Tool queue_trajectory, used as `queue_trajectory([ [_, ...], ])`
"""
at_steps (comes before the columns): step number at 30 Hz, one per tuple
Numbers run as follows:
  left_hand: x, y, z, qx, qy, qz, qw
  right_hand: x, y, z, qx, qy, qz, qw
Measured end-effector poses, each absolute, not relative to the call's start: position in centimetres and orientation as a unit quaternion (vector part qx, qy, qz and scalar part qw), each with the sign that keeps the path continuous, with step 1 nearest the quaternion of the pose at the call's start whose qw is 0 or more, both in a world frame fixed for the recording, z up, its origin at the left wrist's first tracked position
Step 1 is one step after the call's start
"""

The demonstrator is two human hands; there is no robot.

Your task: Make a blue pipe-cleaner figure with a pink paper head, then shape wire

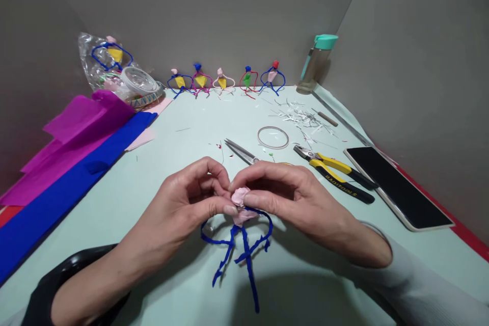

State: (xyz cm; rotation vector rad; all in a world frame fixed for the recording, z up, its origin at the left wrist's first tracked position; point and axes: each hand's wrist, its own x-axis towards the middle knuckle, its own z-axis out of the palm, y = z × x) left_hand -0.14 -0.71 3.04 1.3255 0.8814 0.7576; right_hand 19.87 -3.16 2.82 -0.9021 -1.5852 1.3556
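A small figure with a pink head and blue limbs is held at the lower centre of the frame. Its head is gripped from both sides, probably so that the soft, crumpled part is steadied while the limbs are left to hang free. The left hand is nearly closed, with the figure pinched at the head's left edge between thumb and curled fingers. The right hand is likewise nearly closed, its thumb pressed on the head's right side. The figure is thus set between both sets of fingertips, with its body and limbs below them.

Scissors and pliers are laid just beyond the hands, seemingly for easy reach. Similar figures are lined up along the wall at the upper centre, perhaps for protection from crushing. Blue paper is spread at the left.
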Motion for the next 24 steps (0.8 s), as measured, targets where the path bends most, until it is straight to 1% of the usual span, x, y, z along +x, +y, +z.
queue_trajectory([
  [4, -0.4, -0.5, 2.8, 0.588, 0.388, 0.319, 0.633, 19.8, -3.0, 3.2, -0.354, -0.603, 0.58, 0.418],
  [10, -0.4, -0.5, 2.8, 0.601, 0.382, 0.319, 0.625, 19.8, -3.0, 3.2, -0.354, -0.605, 0.575, 0.422],
  [15, -0.2, -0.6, 2.8, 0.614, 0.396, 0.32, 0.604, 19.8, -3.1, 2.7, -0.36, -0.622, 0.541, 0.437],
  [19, 0.1, -0.3, 2.3, 0.603, 0.399, 0.311, 0.617, 20.0, -2.9, 2.5, -0.365, -0.646, 0.525, 0.418],
  [24, 0.0, 0.3, 1.1, 0.601, 0.41, 0.315, 0.61, 20.0, -2.7, 2.3, -0.385, -0.686, 0.47, 0.4],
])
